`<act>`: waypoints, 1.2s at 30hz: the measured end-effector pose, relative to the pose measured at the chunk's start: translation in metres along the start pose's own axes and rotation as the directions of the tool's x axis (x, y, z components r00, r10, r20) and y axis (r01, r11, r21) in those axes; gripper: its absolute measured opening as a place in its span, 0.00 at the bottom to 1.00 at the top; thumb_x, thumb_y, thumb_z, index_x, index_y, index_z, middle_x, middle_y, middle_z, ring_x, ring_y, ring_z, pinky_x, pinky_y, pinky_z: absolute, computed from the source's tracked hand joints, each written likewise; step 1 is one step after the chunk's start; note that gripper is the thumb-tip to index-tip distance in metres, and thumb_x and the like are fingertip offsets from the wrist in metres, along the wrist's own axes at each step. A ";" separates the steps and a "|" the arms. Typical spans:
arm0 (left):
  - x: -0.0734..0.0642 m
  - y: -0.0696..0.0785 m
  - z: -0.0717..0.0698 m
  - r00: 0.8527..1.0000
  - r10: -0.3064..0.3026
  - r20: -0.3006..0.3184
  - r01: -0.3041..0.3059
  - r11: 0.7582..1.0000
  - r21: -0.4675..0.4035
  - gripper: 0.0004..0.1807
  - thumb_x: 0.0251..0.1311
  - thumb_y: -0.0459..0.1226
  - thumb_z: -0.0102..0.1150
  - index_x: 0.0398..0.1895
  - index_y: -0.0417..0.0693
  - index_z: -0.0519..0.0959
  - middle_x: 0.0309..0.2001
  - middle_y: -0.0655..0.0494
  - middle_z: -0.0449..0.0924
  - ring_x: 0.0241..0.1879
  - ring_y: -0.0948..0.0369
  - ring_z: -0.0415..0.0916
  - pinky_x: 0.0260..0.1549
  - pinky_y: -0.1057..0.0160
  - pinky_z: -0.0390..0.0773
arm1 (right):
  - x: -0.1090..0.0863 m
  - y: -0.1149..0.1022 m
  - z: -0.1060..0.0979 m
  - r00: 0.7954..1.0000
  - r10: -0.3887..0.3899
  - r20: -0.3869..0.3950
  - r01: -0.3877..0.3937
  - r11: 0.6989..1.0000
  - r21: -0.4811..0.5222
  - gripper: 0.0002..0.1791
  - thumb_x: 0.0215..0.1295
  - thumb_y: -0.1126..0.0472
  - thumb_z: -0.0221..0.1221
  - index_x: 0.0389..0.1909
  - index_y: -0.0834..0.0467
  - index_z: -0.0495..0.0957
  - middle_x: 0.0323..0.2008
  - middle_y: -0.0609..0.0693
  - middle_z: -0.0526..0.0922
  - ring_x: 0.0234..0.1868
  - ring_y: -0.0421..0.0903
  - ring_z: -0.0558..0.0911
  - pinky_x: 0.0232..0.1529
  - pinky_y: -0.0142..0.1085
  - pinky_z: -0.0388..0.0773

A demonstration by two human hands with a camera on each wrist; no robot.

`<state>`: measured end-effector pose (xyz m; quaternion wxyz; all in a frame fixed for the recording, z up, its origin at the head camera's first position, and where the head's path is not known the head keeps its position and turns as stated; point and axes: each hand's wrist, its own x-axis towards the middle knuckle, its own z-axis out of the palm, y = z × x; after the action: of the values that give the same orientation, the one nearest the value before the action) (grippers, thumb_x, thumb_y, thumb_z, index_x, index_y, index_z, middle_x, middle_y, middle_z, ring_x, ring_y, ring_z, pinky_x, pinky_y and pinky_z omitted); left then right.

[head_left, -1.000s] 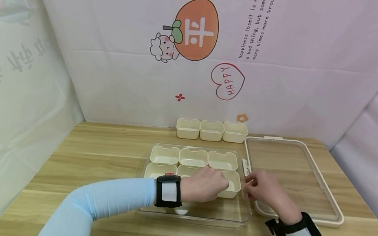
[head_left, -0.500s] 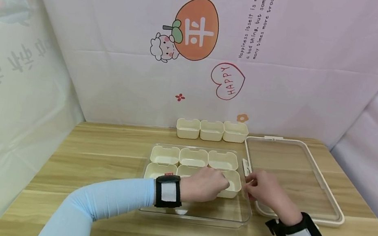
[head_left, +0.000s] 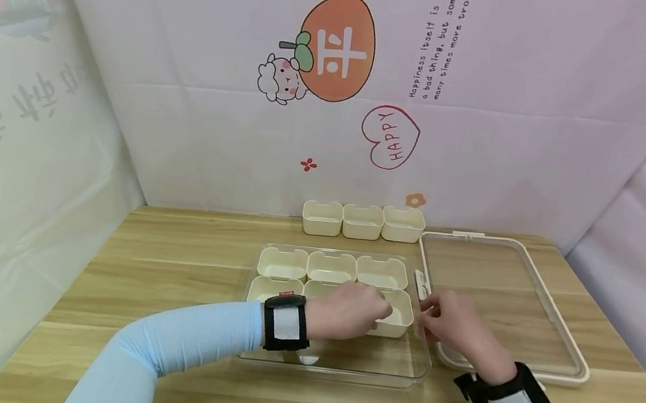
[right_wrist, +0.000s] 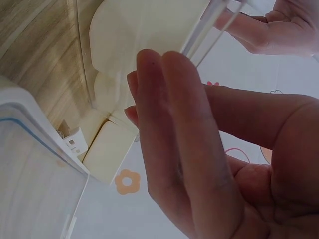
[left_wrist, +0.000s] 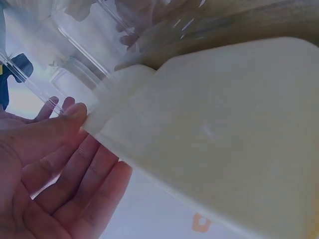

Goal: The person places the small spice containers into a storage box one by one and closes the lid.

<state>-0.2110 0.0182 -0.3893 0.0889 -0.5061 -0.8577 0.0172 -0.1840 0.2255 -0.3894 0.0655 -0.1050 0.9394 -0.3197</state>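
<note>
A clear storage box (head_left: 334, 372) stands on the table with cream bins in two rows. My left hand (head_left: 346, 311) reaches over the front row and pinches the rim of the rightmost cream bin (head_left: 403, 316) there. In the left wrist view, thumb and fingers meet at that bin's edge, and its pale wall (left_wrist: 214, 119) fills much of the view. My right hand (head_left: 456, 325) holds the box's right wall near the rim. The right wrist view shows its fingers (right_wrist: 174, 114) along the clear wall, their contact partly hidden. A bin with a red tag (head_left: 286, 293) sits at front left.
Three more cream bins (head_left: 362, 222) line up behind the box, by the fabric backdrop (head_left: 212, 142). To the right lies a clear lid (head_left: 510, 302) with a white frame and latches, close beside the box and my right hand.
The head view has shifted very slightly, and my left hand has edged slightly left. Its grip and the right hand's place look the same.
</note>
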 end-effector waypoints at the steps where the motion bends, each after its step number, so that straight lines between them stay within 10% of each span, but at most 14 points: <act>1: 0.000 0.000 -0.001 1.000 0.001 0.004 -0.001 1.000 -0.005 0.05 0.53 0.35 0.63 0.23 0.54 0.78 0.22 0.65 0.75 0.22 0.69 0.70 0.18 0.70 0.68 | 0.000 0.000 0.000 1.000 0.001 -0.001 -0.001 1.000 0.001 0.14 0.58 0.67 0.59 0.40 0.75 0.77 0.26 0.58 0.85 0.21 0.44 0.82 0.24 0.34 0.77; 17: -0.006 -0.020 -0.028 0.992 -0.124 -0.007 0.124 0.992 -0.025 0.06 0.55 0.40 0.66 0.36 0.52 0.82 0.31 0.61 0.79 0.33 0.65 0.79 0.27 0.72 0.77 | -0.002 -0.002 -0.001 1.000 0.010 -0.002 -0.010 1.000 -0.010 0.14 0.59 0.66 0.60 0.40 0.74 0.77 0.27 0.59 0.85 0.21 0.43 0.82 0.24 0.33 0.76; 36: -0.001 -0.071 -0.023 0.940 -0.333 -0.075 0.325 0.940 -0.104 0.10 0.53 0.36 0.66 0.40 0.47 0.83 0.41 0.55 0.83 0.41 0.60 0.81 0.31 0.64 0.80 | -0.002 -0.001 0.000 1.000 0.008 -0.009 -0.009 1.000 -0.013 0.14 0.57 0.66 0.60 0.40 0.75 0.77 0.26 0.56 0.85 0.22 0.47 0.83 0.24 0.33 0.77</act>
<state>-0.2685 -0.0184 -0.3583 0.1067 -0.3593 -0.9252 -0.0598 -0.1819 0.2253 -0.3892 0.0621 -0.1001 0.9422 -0.3136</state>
